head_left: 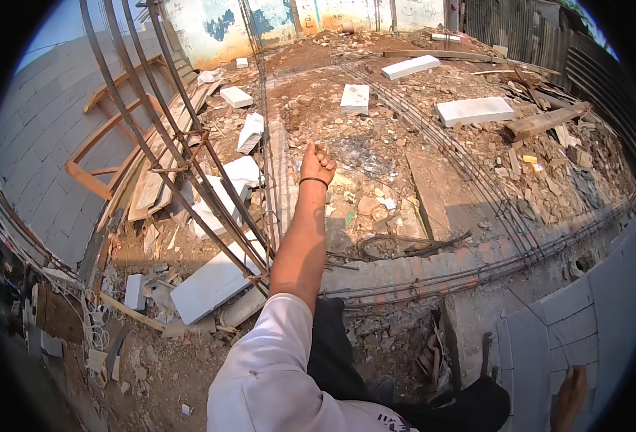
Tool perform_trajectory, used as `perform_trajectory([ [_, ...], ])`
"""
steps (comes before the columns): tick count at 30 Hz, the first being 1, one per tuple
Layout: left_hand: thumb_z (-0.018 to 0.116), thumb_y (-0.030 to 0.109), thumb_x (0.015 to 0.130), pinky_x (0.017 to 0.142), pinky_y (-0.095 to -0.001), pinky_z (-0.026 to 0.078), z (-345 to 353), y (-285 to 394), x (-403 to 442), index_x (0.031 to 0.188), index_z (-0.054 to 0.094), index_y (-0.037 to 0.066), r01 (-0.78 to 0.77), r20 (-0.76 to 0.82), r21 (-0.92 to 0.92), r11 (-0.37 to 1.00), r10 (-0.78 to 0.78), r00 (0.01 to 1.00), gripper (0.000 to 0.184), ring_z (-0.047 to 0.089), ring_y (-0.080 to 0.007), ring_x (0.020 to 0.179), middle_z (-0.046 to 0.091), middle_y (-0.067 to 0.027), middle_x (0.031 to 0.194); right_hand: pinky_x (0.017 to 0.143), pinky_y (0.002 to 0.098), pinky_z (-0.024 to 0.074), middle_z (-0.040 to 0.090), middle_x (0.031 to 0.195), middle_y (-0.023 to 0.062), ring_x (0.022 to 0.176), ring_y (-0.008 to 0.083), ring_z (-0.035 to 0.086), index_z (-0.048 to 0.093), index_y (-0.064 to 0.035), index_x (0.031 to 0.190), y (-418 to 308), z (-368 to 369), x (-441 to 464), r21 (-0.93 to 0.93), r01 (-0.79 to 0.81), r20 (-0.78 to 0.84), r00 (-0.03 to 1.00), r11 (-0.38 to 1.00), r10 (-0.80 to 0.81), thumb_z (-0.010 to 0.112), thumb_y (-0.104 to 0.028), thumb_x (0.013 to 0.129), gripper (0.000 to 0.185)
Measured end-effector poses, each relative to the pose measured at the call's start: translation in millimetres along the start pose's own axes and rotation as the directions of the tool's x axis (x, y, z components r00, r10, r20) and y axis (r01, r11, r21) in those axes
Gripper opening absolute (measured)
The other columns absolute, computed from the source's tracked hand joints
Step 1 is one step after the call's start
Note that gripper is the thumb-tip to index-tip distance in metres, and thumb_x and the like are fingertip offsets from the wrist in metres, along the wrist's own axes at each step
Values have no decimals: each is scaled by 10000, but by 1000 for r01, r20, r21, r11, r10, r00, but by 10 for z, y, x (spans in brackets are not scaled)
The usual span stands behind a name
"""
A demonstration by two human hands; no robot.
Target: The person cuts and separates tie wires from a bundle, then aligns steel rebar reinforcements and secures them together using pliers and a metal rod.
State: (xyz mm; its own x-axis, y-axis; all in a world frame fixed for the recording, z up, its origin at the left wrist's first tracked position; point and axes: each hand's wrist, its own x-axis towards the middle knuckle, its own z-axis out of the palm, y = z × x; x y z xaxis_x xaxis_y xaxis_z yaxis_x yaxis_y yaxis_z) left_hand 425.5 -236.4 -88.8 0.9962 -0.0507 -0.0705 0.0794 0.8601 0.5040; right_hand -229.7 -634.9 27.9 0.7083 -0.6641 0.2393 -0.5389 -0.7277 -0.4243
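"How's the left hand?"

"Stretched out over stony rubble, fingers curled into a fist, thumb up. I can't tell whether anything is inside it. A dark band circles the wrist."

"And the right hand?"

"Low at my view's edge, beside smooth grey blocks. A thin dark line lies near it, but I can't make out its grip."

"What's around your left forearm?"

"Long, rust-brown steel bars, tied together, slant past on the left. Beyond the fist, white blocks, flat-faced and oblong, lie scattered."
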Motion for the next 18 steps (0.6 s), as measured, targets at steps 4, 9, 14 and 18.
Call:
perform_trajectory([
  [4,529,494,994,434,-300,298,-26,-10,48,843,510,118,-27,-65,0,1000,27,998,407,332,-130,456,339,22,549,622,413,468,669,746,166,631,299,584,662,30,1002,-25,-78,-42,-67,165,617,782,984,-89,560,-161,966,220],
  [9,523,449,1011,424,-311,289,-147,-11,63,778,475,154,-14,-126,-63,998,6,992,379,354,-148,441,366,2,557,505,304,411,622,683,51,550,179,544,670,4,884,228,-347,-179,631,80,643,502,772,-578,719,-197,893,207],
  [14,564,472,986,436,-293,282,-137,-70,34,720,462,170,31,-101,-21,999,-33,994,416,334,-124,482,337,33,570,554,403,459,676,772,90,563,257,557,686,-28,1039,723,-259,-258,939,-93,148,978,332,-146,753,-305,883,325],
  [18,606,494,955,456,-288,290,-1,-74,-80,704,460,179,22,-88,6,1000,-21,996,428,315,-120,496,334,49,581,510,359,367,386,619,89,507,148,390,541,16,907,586,198,28,537,-94,-117,976,838,184,545,-174,995,210],
])
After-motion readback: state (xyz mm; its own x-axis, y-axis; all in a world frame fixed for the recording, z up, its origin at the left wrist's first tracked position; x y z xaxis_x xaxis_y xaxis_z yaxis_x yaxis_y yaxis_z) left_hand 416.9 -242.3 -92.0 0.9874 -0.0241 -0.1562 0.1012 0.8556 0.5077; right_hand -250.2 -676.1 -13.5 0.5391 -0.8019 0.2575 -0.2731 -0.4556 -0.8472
